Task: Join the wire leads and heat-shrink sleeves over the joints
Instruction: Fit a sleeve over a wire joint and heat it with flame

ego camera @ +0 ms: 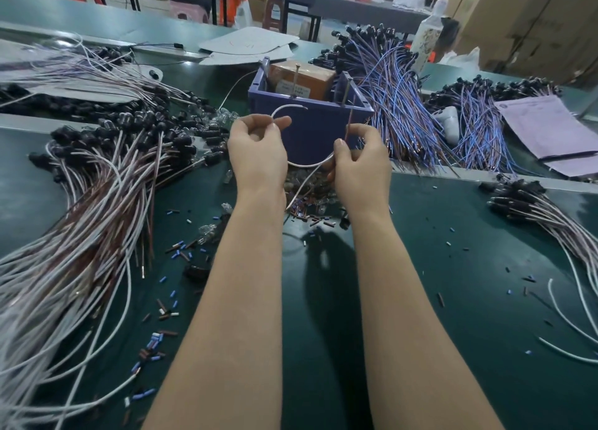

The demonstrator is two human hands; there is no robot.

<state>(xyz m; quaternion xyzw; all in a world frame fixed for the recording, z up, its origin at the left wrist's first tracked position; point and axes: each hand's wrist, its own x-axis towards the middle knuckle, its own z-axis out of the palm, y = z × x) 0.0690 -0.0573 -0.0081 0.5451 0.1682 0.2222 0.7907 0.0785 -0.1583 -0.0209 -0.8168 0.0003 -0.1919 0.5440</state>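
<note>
Two bare hands work a white lead [291,105] above a green bench [453,268], just in front of a blue bin [310,132]. The left hand [259,141] pinches the lead between thumb and forefinger, its free end arcing up over the knuckles. The right hand [362,161] has its fingers curled round a white run of wire and a brown lead [350,119] that stands upright from the grip. Whether any bare conductors touch yet cannot be told, as the fingers hide the meeting point. Short tube pieces [310,214], seemingly sleeves, lie scattered on the bench beneath the wrists, with white-and-brown bundles [97,203] to the left and blue-and-brown bundles [388,99] beside the bin on the right. The joining step appears to be just starting. Doing it well likely means laying the stripped ends side by side, twisting them tight so no strand sticks out, keeping a sleeve clear until the twist is finished, then centring it over the bare metal.
</note>
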